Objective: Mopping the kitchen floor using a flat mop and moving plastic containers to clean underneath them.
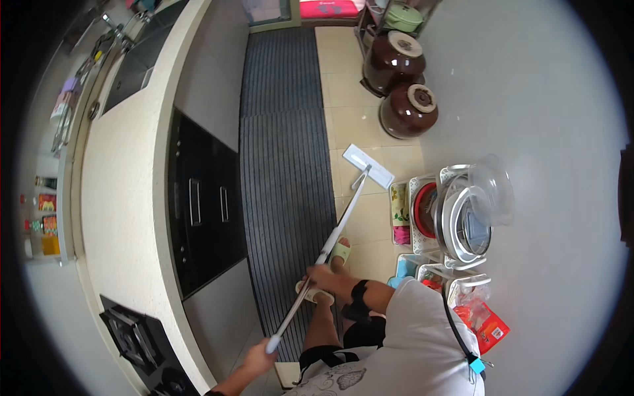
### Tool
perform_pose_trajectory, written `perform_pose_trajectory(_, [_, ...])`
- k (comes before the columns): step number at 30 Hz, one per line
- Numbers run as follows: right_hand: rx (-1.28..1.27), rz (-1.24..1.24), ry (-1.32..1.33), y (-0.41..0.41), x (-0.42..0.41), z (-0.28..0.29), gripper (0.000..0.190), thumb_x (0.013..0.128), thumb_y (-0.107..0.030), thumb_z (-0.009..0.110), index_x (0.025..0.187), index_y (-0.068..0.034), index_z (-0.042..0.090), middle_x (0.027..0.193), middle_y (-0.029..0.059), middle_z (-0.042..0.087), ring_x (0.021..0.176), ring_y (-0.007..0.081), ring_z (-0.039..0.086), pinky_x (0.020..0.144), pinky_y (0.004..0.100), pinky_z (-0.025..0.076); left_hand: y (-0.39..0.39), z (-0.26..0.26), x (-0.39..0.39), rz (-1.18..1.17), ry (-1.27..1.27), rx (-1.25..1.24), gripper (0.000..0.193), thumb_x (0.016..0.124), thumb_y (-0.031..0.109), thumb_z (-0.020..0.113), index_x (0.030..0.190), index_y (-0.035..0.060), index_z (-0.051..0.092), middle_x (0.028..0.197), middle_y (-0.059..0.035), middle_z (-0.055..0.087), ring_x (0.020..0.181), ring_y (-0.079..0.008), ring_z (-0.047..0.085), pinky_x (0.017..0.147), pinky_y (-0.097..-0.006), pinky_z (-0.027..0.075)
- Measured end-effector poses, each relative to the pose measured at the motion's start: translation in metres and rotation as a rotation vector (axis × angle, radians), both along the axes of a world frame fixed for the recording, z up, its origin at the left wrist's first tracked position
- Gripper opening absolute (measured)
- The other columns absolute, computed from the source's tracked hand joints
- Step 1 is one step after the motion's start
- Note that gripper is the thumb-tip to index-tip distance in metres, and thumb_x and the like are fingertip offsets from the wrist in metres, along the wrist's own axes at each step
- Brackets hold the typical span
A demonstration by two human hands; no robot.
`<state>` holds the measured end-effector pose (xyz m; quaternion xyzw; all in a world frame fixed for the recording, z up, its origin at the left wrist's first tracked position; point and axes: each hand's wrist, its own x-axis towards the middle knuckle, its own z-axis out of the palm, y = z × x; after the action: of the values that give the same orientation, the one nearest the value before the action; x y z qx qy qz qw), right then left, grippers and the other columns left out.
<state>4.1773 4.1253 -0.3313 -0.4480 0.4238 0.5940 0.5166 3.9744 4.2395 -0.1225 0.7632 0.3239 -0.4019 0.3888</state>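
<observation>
A flat mop (324, 252) with a long pole slants from the lower left to the upper right. My left hand (258, 357) is closed around the grip end of its pole. Further down the pole, my right hand (319, 277) grips the shaft above my slippered feet. The pale rectangular mop head (368, 166) lies on the beige floor tiles (369, 218), just right of the grey ribbed mat (287, 173). Its lower right corner is close to the white storage rack.
White storage racks (425, 250) with basins stand along the right wall. Beyond them are two brown glazed jars (401, 116). On the left run a pale countertop (119, 198), a black built-in appliance (208, 203), a sink (136, 64) and a gas stove (131, 336).
</observation>
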Motion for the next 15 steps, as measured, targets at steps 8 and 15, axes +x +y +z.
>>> perform_pose_trajectory(8, [-0.216,-0.226,-0.292,-0.002,0.100,-0.018,0.011,0.073,-0.001,0.041,0.082,0.001,0.035,0.064,0.0165,0.047,0.045,0.0248,0.052,0.034,0.0353,0.044,-0.022,-0.017,0.101,0.006,-0.097,0.006,0.029,0.068,0.021,0.056,0.089,0.0013,0.048,0.073,-0.0188,0.055,0.070,-0.0314,0.054,0.060,-0.0356,0.042])
perform_pose_trajectory(15, [0.023,-0.055,-0.051,0.060,-0.061,0.043,0.021,0.077,-0.003,0.044,0.089,0.000,0.026,0.062,0.0169,0.045,0.043,0.0250,0.051,0.037,0.0392,0.046,0.035,0.092,-0.012,-0.202,0.265,0.215,0.035,0.070,0.022,0.053,0.099,0.0020,0.047,0.088,-0.0239,0.052,0.084,-0.0383,0.048,0.068,-0.0432,0.039])
